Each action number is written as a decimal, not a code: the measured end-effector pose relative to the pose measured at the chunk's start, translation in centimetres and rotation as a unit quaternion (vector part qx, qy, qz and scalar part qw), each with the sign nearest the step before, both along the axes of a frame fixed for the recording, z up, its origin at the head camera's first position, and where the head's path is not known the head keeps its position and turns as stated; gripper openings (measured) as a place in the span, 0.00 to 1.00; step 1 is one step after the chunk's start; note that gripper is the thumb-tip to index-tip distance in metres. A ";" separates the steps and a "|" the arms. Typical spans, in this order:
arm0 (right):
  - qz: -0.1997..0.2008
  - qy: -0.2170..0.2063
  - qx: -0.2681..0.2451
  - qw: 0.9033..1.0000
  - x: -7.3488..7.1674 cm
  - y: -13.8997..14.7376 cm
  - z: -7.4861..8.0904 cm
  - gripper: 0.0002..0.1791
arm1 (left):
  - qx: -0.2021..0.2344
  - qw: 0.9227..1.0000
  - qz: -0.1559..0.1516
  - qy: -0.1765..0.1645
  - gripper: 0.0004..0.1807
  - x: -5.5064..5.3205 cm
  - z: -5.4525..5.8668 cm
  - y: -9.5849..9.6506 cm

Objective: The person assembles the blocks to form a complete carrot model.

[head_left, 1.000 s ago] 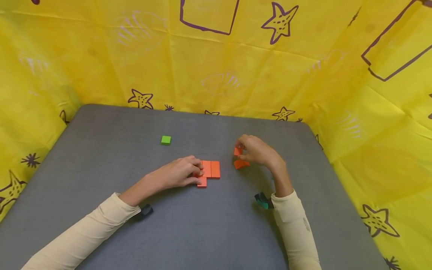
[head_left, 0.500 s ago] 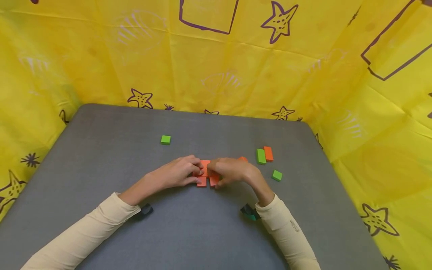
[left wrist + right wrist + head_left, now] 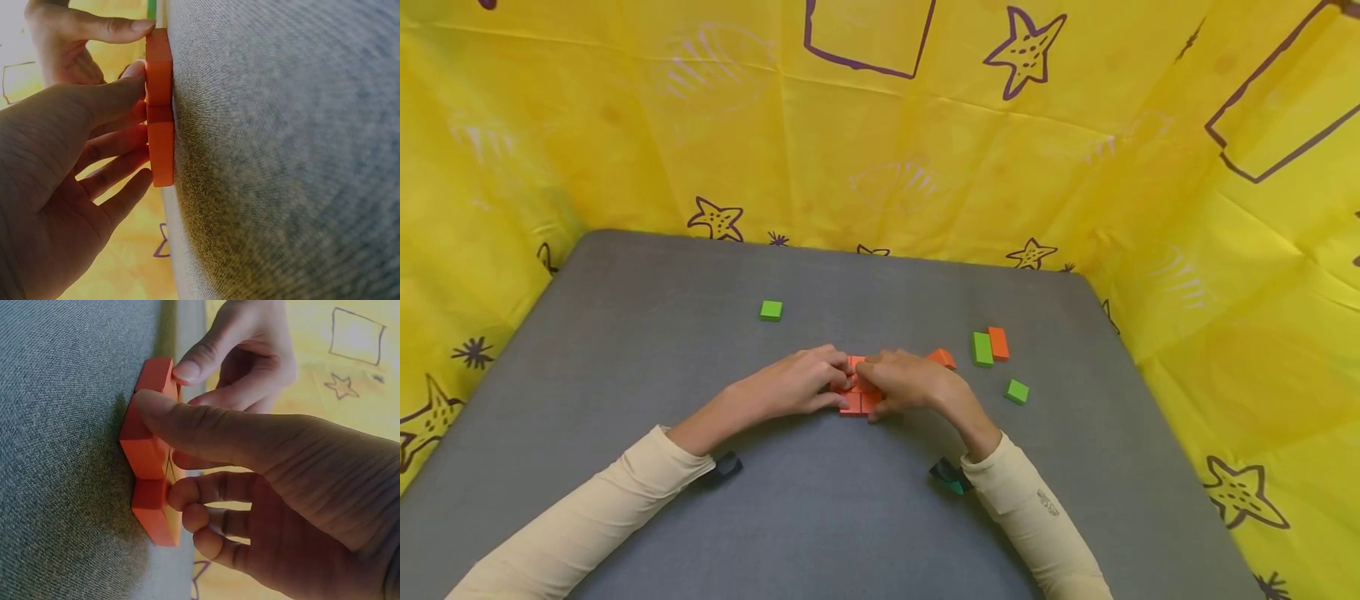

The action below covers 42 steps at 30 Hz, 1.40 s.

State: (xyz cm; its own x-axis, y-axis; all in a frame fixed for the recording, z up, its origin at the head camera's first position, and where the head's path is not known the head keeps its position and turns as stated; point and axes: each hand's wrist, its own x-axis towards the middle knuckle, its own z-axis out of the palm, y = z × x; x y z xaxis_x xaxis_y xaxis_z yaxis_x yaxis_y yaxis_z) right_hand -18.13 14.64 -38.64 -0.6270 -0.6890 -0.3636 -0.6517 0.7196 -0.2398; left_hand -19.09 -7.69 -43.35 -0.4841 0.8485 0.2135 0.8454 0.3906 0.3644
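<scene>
Several flat orange blocks lie side by side on the grey table, partly hidden under both hands. My left hand (image 3: 801,382) rests its thumb and fingertips on the left part of this group; in the left wrist view its fingers lie loosely against an orange block (image 3: 161,147). From the right, my right hand (image 3: 913,387) pinches a small orange block (image 3: 871,403), its thumb on the near side. That block sits against another small orange block (image 3: 850,405) in the front row. The right wrist view shows the right thumb (image 3: 187,425) on the block's side.
Right of the hands lie an orange block (image 3: 942,359) with a slanted or curved shape, a green block (image 3: 982,350) touching an orange block (image 3: 998,343), and a small green block (image 3: 1017,392). Another green block (image 3: 771,311) lies behind the left hand. Yellow cloth surrounds the table (image 3: 820,517).
My right hand has carried a small orange block leftward from the right-hand pieces to the group and slid it up to the other small block. My left hand has stayed in place.
</scene>
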 end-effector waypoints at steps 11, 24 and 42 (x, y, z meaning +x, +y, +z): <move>-0.006 0.011 -0.007 1.000 -0.1 0.3 0.1 0.22 | 0.007 1.000 -0.004 0.004 0.08 -0.1 -0.2 0.0; -0.151 -0.011 -0.026 0.988 -1.4 7.7 3.3 0.22 | 0.000 1.000 0.006 0.001 0.10 0.0 -0.3 0.2; -0.292 -0.064 0.017 0.954 -2.3 18.4 3.3 0.11 | -0.012 1.000 0.009 0.004 0.10 0.1 -0.2 0.1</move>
State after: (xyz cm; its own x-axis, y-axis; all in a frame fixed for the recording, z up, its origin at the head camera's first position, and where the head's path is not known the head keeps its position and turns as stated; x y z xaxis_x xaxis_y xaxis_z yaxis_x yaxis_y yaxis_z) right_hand -20.48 33.05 -35.31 -0.8496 -0.2228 -0.4780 -0.1049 0.9596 -0.2609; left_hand -18.96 -7.54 -43.56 -0.4975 0.8449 0.1965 0.8410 0.4142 0.3480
